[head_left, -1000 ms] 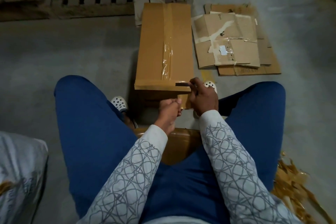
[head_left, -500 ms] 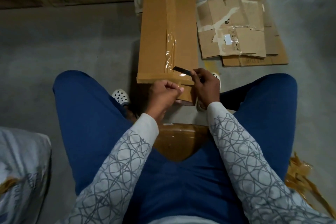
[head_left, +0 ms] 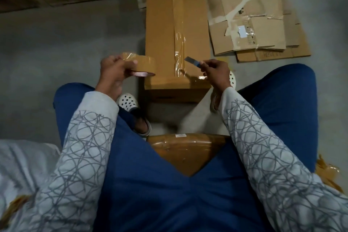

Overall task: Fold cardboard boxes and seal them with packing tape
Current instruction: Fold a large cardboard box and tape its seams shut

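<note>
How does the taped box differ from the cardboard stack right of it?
The box stands folded up; the cardboard stack lies flat. The box has one straight tape strip down its middle; the stack shows torn patches and ragged tape. The box is one piece; the stack is several overlapping sheets. Both are brown cardboard on the floor.

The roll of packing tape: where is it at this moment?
In the head view the tape roll is left of centre, gripped by the left hand, just left of the near end of the taped cardboard box.
</note>
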